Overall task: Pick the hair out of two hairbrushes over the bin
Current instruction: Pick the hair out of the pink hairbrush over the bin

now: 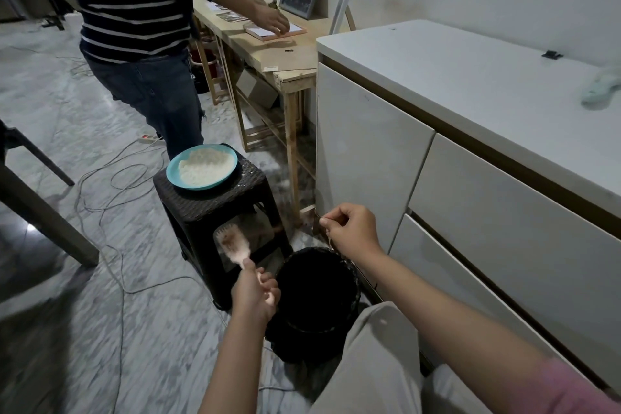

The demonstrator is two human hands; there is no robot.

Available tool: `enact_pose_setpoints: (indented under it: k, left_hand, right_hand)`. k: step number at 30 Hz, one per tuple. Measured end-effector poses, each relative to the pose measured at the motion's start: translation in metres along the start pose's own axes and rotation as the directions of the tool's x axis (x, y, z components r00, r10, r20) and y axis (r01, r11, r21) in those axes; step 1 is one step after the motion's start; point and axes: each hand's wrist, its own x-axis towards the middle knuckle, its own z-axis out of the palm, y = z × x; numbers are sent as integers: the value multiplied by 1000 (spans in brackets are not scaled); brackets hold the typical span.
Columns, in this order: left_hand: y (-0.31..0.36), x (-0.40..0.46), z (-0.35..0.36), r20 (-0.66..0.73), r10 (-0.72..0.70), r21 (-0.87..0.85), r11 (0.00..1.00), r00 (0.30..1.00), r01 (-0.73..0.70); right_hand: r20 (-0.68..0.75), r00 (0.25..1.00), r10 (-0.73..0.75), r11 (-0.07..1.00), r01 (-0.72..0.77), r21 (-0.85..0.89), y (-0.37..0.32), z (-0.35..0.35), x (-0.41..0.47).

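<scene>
My left hand [257, 292] grips the handle of a pale pink hairbrush [232, 244], whose bristled head points up and away, left of the bin. A black bin [317, 282] stands on the floor between my arms. My right hand [351, 227] is raised above the bin's far rim, fingers pinched on a thin strand of hair [331, 240] that hangs down toward the bin. The brush is blurred. Only one hairbrush is in view.
A dark wicker stool [215, 208] carrying a teal plate of rice [201, 166] stands just behind the brush. A white cabinet [470, 151] fills the right. A person in a striped top [134, 10] stands by a wooden table [268, 44]. Cables [111, 178] cross the marble floor.
</scene>
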Motion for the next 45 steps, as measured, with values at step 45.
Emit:
enact_pose_setpoints:
  k: [45]
  left_hand:
    - [-7,-20,11,196,-15,589,801,981,-106]
  right_hand:
    - [36,986,161,979,-164,124,8,23,19]
